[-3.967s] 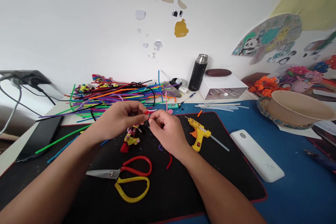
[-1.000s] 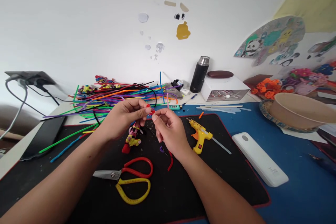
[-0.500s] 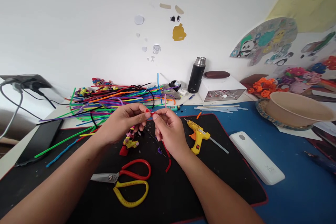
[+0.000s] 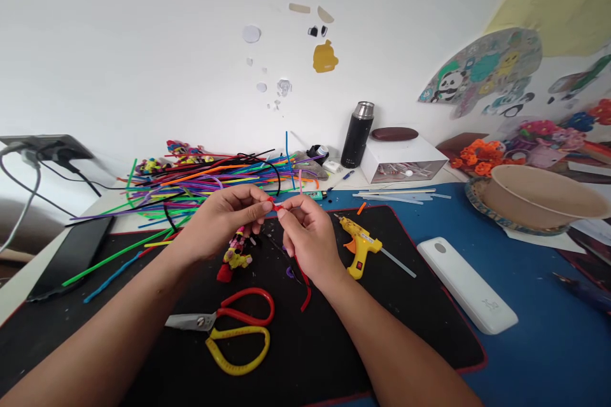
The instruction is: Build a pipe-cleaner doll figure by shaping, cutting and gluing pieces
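Between my two hands, above the black mat [image 4: 329, 343], is a short twisted piece of red pipe cleaner [image 4: 275, 205]. My left hand [image 4: 233, 216] pinches its left end, and my right hand [image 4: 308, 232] pinches the right end. A longer red length [image 4: 306, 296] hangs below my right hand down to the mat. Under my left hand lies a small yellow, pink and red pipe-cleaner figure [image 4: 236, 257], partly hidden. Scissors [image 4: 233, 331] with one red and one yellow handle rest nearer me. Right of my right hand sits a yellow glue gun [image 4: 360, 245].
Many coloured pipe cleaners [image 4: 214, 178] are heaped at the back left. A black thermos [image 4: 358, 133] stands beside a white box [image 4: 403, 159]. A white case [image 4: 468, 286] and a beige bowl [image 4: 544, 194] are at the right.
The red piece between my fingertips now shows a small twist or loop. Both hands have stayed nearly in place, and the camera view has shifted slightly.
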